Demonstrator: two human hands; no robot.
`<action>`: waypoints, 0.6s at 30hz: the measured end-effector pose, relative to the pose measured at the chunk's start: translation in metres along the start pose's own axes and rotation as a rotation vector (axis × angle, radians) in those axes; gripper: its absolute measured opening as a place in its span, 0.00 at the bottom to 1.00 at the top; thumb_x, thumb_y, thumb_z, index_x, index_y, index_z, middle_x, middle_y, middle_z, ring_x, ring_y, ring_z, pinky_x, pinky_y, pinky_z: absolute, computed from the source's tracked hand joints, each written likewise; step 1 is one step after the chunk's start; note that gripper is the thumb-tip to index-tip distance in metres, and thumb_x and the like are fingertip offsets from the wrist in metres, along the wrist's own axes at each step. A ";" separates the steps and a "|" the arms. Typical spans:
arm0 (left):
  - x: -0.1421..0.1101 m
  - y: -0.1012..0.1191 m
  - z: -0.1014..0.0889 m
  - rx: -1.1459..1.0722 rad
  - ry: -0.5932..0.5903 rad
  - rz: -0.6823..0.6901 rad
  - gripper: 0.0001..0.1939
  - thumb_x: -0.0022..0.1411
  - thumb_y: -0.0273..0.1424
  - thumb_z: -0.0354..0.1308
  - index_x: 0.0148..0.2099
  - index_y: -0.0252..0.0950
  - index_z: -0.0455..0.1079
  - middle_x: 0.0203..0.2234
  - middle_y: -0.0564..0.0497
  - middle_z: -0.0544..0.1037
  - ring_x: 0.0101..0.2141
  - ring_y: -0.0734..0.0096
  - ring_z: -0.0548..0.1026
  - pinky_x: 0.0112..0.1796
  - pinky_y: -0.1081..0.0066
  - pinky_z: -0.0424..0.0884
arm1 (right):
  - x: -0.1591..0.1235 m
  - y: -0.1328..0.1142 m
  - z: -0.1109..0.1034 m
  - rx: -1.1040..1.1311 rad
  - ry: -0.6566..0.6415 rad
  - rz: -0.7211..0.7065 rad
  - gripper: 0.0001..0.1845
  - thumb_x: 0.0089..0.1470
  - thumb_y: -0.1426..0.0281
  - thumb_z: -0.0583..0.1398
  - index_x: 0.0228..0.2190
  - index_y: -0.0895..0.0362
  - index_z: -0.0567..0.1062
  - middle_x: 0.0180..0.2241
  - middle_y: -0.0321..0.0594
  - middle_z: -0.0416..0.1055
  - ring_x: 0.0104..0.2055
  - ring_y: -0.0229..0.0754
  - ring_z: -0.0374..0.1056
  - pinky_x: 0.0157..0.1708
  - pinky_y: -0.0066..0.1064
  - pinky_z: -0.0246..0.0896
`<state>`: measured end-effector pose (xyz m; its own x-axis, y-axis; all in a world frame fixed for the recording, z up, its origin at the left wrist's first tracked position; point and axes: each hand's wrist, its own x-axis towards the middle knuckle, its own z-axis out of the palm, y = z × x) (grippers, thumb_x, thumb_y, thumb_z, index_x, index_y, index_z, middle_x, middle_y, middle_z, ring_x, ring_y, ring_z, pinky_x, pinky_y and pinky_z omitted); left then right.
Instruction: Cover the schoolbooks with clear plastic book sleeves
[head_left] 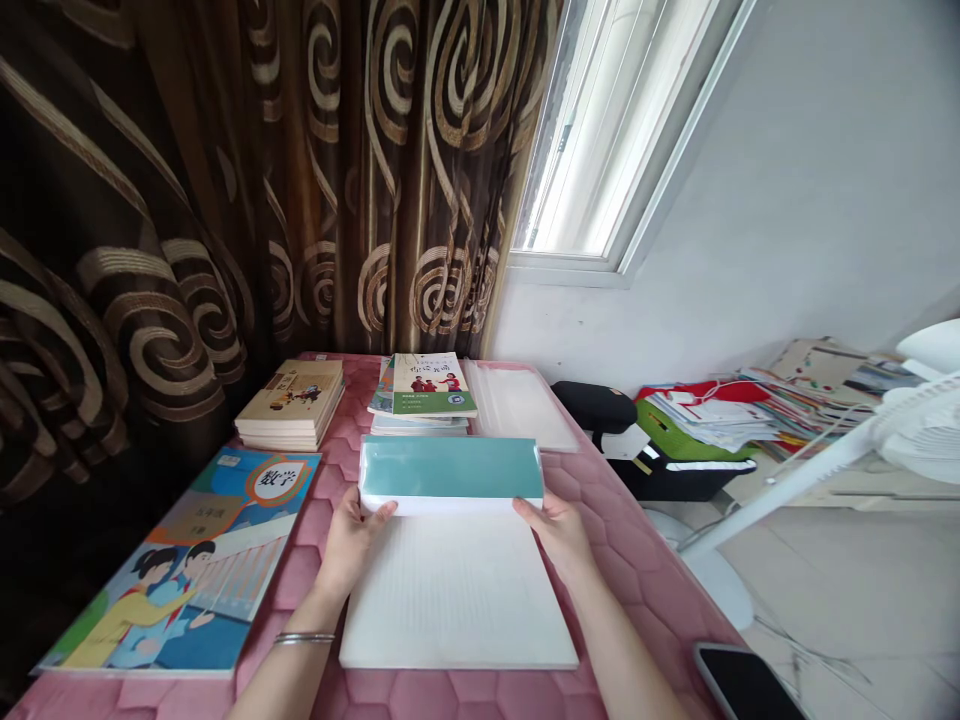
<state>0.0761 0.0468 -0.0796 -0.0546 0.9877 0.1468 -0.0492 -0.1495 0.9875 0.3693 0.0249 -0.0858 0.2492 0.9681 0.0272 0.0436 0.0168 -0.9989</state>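
Both of my hands grip a teal-covered book (450, 468) whose cover has a clear, shiny plastic edge. A white strip runs along its near side. My left hand (354, 535) holds the left end, thumb on the white strip and fingers mostly hidden behind. At the right end, my right hand (561, 530) pinches it the same way. Directly below lies a flat white rectangular stack (457, 600) with faint lines on its surface. I cannot tell whether the book touches this stack or is joined to it.
On the pink quilted table cover (300, 590), a math textbook (187, 560) lies left, with stacked tan books (291, 400) behind it. Further back are more books (431, 385) and clear plastic sheets (521, 405). A phone (746, 680) sits front right, near a white fan (817, 480).
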 end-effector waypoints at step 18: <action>-0.001 0.005 0.001 -0.005 0.018 -0.013 0.22 0.47 0.42 0.67 0.41 0.35 0.70 0.38 0.46 0.81 0.39 0.61 0.77 0.42 0.65 0.71 | 0.001 0.000 0.001 0.067 -0.027 -0.059 0.26 0.40 0.51 0.68 0.36 0.57 0.79 0.39 0.45 0.79 0.40 0.55 0.73 0.38 0.39 0.68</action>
<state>0.0769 0.0450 -0.0748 -0.0720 0.9886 0.1324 -0.0551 -0.1364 0.9891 0.3690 0.0265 -0.0862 0.2217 0.9713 0.0857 -0.0074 0.0896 -0.9959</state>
